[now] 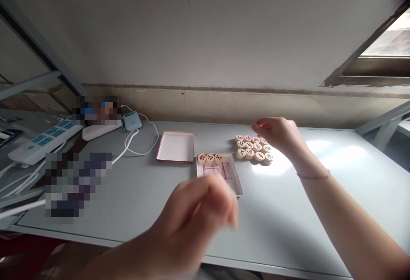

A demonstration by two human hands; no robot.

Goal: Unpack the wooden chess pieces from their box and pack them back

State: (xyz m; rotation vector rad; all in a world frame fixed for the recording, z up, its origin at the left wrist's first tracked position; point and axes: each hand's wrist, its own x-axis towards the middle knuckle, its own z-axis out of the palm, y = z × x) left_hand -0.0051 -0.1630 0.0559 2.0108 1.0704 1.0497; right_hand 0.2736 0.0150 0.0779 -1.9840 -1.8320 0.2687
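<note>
Rows of stacked Chinese chess pieces [249,145], round and pale with red or dark characters, stand on the desk right of centre. My right hand [278,134] is over their back right part, thumb and fingers curled together; whatever lies between them is hidden. An open shallow box [237,181] left of the stacks has three red-marked chess pieces [210,158] in a row along its back wall, with a sheet showing red lines on its bottom. Nearer the camera, my left hand [205,207] is blurred and closed in front of the box, covering part of it. Its contents cannot be made out.
The box lid [176,146] lies inside up, left of the box. A power strip [48,141], white cables [128,143] and a light blue device [132,121] occupy the left side of the grey desk [141,198]. A wall [205,36] runs along the back.
</note>
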